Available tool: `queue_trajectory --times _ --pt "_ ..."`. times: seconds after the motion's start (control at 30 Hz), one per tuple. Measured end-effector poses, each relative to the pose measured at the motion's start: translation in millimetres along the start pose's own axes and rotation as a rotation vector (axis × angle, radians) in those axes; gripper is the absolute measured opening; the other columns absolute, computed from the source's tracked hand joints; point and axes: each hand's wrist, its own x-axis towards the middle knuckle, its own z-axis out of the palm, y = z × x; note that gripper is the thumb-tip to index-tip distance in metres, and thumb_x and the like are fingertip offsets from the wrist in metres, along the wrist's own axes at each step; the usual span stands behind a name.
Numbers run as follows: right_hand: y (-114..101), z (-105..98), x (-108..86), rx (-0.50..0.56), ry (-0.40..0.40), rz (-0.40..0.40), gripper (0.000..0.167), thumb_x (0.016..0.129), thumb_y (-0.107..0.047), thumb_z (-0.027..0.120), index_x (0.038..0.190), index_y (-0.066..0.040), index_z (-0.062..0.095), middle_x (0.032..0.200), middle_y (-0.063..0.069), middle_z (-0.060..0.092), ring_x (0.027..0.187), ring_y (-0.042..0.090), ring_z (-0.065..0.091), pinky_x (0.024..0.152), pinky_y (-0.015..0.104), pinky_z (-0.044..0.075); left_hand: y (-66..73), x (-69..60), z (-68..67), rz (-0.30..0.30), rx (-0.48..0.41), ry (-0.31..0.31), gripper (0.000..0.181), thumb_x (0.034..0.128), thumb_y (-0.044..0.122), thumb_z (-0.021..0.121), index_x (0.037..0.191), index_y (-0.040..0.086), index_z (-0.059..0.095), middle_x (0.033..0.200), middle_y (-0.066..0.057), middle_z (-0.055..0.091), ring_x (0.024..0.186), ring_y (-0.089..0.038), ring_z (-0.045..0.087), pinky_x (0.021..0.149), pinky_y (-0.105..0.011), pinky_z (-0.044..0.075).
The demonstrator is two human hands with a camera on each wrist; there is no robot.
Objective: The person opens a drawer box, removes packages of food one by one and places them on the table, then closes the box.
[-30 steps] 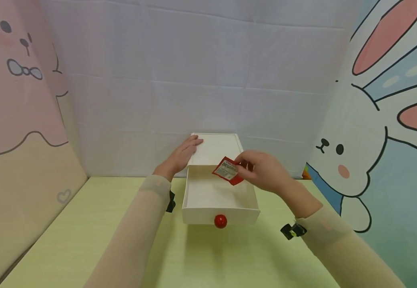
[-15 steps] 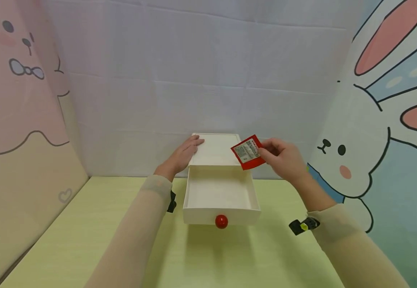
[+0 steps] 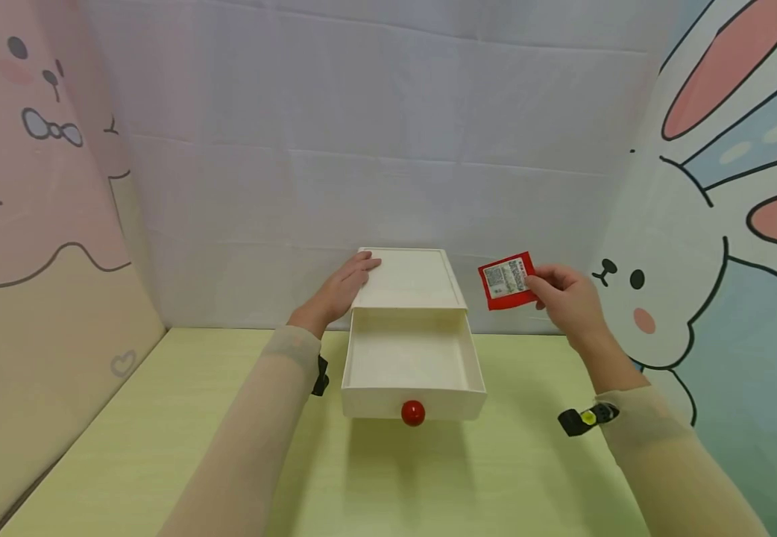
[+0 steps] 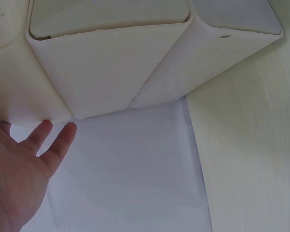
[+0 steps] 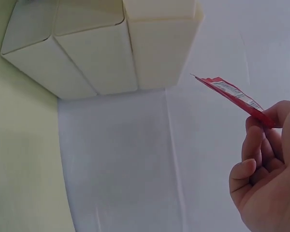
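A white drawer box (image 3: 409,279) stands against the back wall, its drawer (image 3: 412,403) pulled out, with a red round knob (image 3: 412,413) on the front. My left hand (image 3: 338,291) rests on the box's left top edge, fingers fairly straight; in the left wrist view the left hand (image 4: 20,171) lies against the white side. To the right of the box, my right hand (image 3: 571,305) pinches a small red packet (image 3: 508,281) with a white printed label, held in the air. The right wrist view shows the right hand (image 5: 270,169) gripping the packet (image 5: 234,96) at one end.
A pale green table (image 3: 160,432) runs under the box. Behind it hangs a white cloth wall (image 3: 362,134), with printed panels at the left (image 3: 39,224) and right (image 3: 751,321). Several white box sections stand stacked in the wrist views.
My right hand has moved right with the red packet, from over the drawer to beside the box. The left hand has stayed on the box, and the drawer remains out.
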Motion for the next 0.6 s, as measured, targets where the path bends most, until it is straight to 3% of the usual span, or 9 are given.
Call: queue_trajectory --times 0.2,0.43,0.6 --pt "28.1 -3.4 0.8 -0.025 0.002 0.103 0.051 0.112 -0.038 0.062 0.142 0.003 0.067 0.110 -0.001 0.070 0.080 0.008 0.062 0.068 0.020 0.055 -2.4 0.4 0.9 0.001 0.012 -0.010 0.058 0.1194 0.032 0.022 0.172 0.012 0.040 0.186 -0.004 0.015 0.175 -0.027 0.003 0.141 -0.054 0.007" --pt "54.9 1.2 0.3 -0.042 -0.006 0.158 0.051 0.113 -0.038 0.060 0.141 0.004 0.067 0.126 0.020 0.070 0.081 0.007 0.063 0.072 0.020 0.056 -2.4 -0.5 0.6 0.002 0.012 -0.005 0.058 0.1196 0.033 0.023 0.171 0.013 0.040 0.186 -0.003 0.015 0.175 -0.026 0.003 0.141 -0.053 0.007" --pt "71.0 8.2 -1.0 -0.043 -0.034 0.210 0.050 0.113 -0.038 0.059 0.141 0.003 0.066 0.118 0.012 0.072 0.082 0.009 0.064 0.072 0.023 0.055 -1.2 -1.1 0.7 -0.002 0.009 -0.003 0.059 0.1193 0.033 0.022 0.171 0.012 0.040 0.186 -0.003 0.015 0.175 -0.026 0.003 0.141 -0.053 0.007"
